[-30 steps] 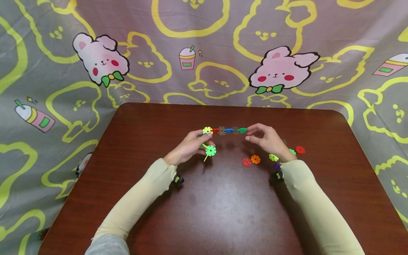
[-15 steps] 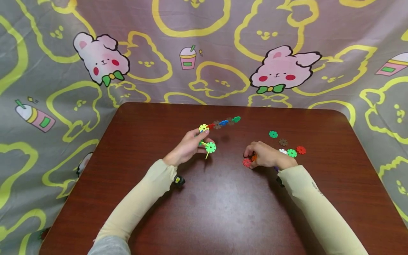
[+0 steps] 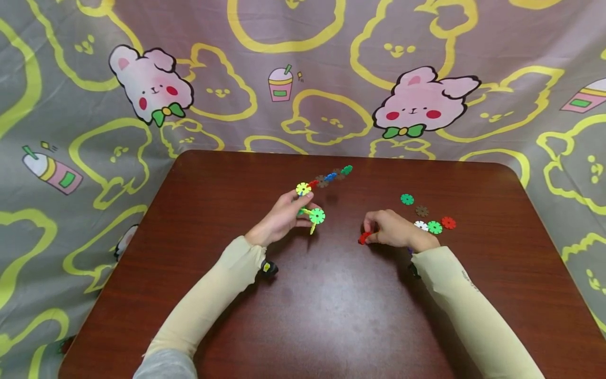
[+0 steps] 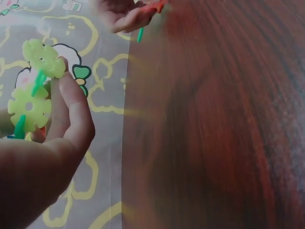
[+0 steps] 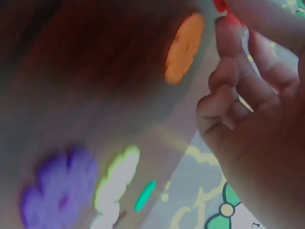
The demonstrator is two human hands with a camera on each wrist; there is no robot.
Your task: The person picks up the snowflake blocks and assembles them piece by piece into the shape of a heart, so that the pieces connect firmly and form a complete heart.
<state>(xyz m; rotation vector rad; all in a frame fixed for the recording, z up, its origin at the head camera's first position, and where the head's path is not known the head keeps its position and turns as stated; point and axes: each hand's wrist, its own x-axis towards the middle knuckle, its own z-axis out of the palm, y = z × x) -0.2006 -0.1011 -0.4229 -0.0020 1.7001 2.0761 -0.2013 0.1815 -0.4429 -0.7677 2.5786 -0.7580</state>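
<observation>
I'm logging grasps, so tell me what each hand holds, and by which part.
Left hand: a chain of joined discs, held beside its yellow disc. Right hand: a red disc, pinched by its edge.

right wrist: red disc (image 5: 219, 5) cut off above | purple disc (image 5: 51, 188) blurred | head: sleeve print (image 3: 470, 281) illegible

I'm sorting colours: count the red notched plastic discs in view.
3: one red disc pinched by the right hand, another in the multicoloured disc chain held by the left hand, one rightmost on the brown wooden table. More may be hidden.
</observation>
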